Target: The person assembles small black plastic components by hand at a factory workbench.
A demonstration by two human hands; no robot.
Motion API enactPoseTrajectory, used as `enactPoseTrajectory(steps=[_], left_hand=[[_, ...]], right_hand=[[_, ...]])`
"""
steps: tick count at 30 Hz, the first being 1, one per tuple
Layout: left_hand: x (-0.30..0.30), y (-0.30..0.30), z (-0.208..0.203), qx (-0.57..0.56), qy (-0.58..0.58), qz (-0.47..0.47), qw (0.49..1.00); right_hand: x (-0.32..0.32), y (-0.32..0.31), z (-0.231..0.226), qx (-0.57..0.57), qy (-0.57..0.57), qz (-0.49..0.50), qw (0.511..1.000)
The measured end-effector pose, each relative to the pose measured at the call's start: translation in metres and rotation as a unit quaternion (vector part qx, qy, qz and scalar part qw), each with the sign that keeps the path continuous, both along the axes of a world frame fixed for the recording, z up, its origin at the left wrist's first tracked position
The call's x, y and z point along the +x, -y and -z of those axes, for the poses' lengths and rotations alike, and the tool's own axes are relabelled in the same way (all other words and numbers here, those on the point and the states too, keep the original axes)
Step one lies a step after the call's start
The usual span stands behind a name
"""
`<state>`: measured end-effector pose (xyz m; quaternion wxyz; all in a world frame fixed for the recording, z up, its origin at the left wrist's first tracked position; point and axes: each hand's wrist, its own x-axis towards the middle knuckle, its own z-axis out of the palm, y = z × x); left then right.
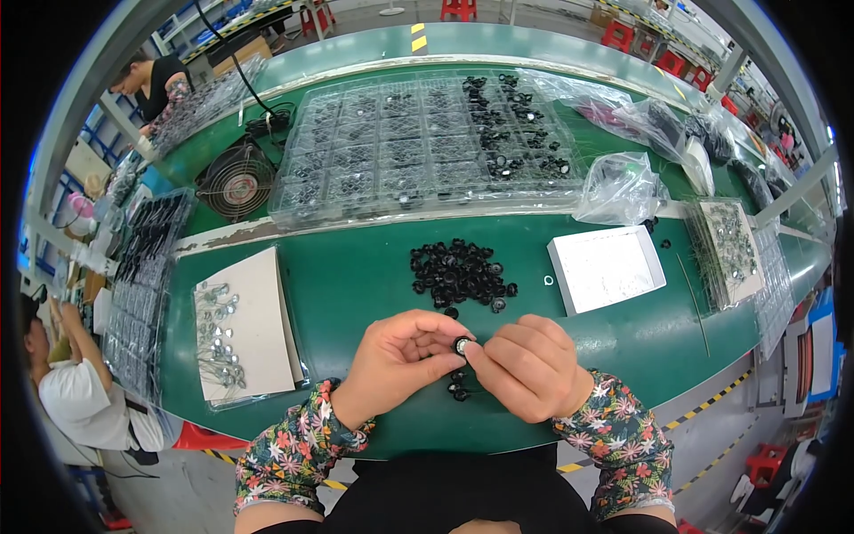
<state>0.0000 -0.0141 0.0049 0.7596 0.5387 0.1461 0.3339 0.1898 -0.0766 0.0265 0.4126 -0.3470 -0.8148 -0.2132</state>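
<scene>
Between its thumb and fingertips, my left hand [400, 360] pinches a small round black part [460, 345] with a pale face. My right hand [531, 367] is closed, its thumb and forefinger pressed together against that part's right side; whatever tiny piece they hold is too small to make out. Just beyond my hands lies a heap of similar black parts [454, 271]. A few more black parts [458, 388] rest on the green table [356, 276] below my fingers. To the right of the heap lies a small white ring [548, 280].
A shallow white box [607, 267] stands at the right. Cards bearing clear discs on wires lie left [253, 329] and far right [729, 249]. Behind are compartmented clear trays [400, 147], a black fan [237, 182] and a plastic bag [621, 187]. Two people sit at the left.
</scene>
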Motion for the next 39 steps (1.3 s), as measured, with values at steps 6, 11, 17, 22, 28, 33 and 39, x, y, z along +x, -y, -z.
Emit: enactPoseTrajectory(steps=[6, 11, 17, 22, 28, 33, 39], left_hand=[[0.000, 0.000, -0.001, -0.001, -0.001, -0.002, 1.000], [-0.001, 0.000, -0.002, 0.006, -0.006, -0.001, 1.000], [-0.002, 0.001, -0.002, -0.041, -0.024, -0.003, 0.999], [-0.003, 0.001, 0.000, -0.051, -0.010, 0.011, 0.999], [-0.002, 0.000, 0.001, -0.016, -0.005, -0.015, 1.000], [-0.001, 0.000, 0.003, 0.005, 0.021, -0.021, 1.000], [0.000, -0.003, 0.006, 0.001, 0.007, -0.012, 1.000]], right_hand=[[-0.001, 0.000, -0.001, 0.001, 0.006, -0.001, 1.000], [0.001, 0.002, -0.003, 0.007, 0.021, 0.001, 1.000], [0.001, 0.002, -0.003, 0.015, 0.038, 0.002, 0.999], [0.000, 0.002, -0.002, 0.021, 0.037, -0.001, 0.999], [-0.004, 0.001, -0.001, -0.067, -0.065, -0.011, 0.996], [-0.008, 0.001, 0.000, -0.231, -0.263, -0.056, 0.935], [-0.010, -0.001, 0.014, -0.412, -0.464, -0.115, 0.776]])
